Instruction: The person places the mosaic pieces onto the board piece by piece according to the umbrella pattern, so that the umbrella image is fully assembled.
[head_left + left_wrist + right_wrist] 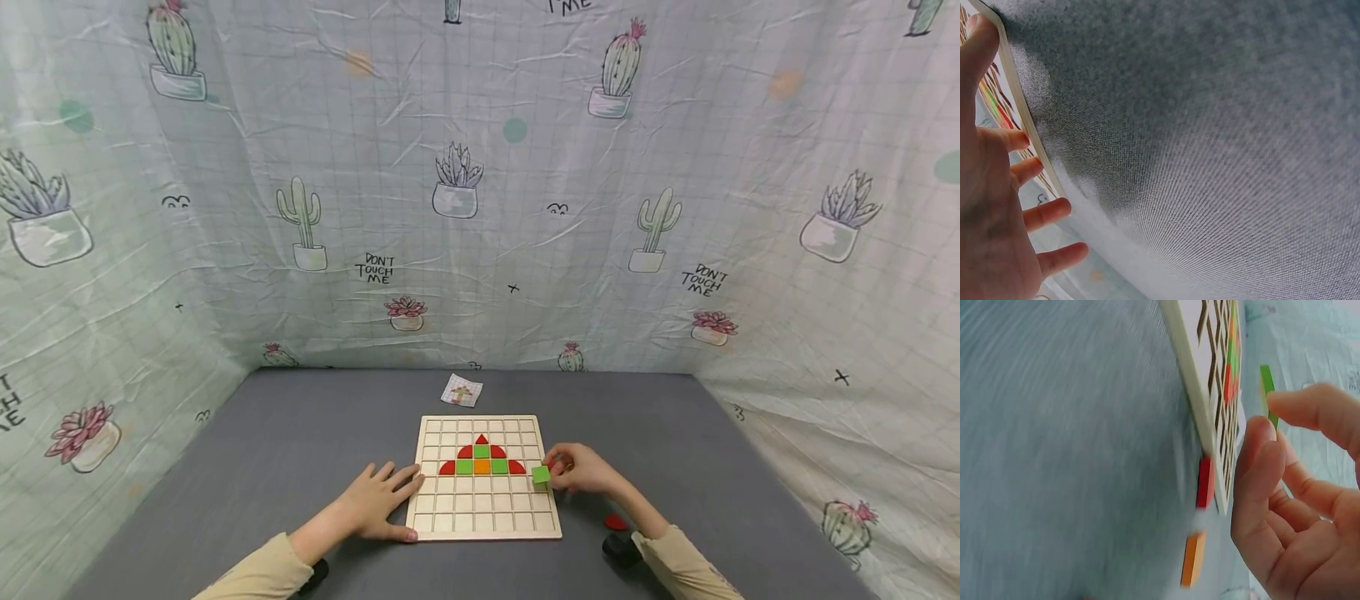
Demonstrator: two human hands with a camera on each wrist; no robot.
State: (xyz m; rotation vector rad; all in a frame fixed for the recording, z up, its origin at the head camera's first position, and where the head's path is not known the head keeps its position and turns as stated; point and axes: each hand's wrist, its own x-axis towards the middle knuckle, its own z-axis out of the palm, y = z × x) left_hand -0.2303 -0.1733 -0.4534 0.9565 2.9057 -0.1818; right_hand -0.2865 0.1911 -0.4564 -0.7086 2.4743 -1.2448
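Observation:
My right hand [581, 469] pinches a green square tile [541, 475] between thumb and forefinger, over the right edge of the wooden grid board [480, 525]. In the right wrist view the green tile [1269, 390] is seen edge-on, raised above the board. My left hand [377, 502] rests along the board's left edge with fingers spread, the thumb near the front corner. On the board, a stepped shape tapers to a red triangle [482, 439] on top. Green squares [482, 451], an orange square [482, 467] and red curved pieces [447, 467] form its lower rows.
A small card [461, 391] printed with a coloured figure lies behind the board. Off the board's right side are a red piece [1205, 482] and an orange piece [1192, 559]. Another red piece [616, 522] lies by my right wrist. A patterned curtain [480, 325] hangs behind the grey table.

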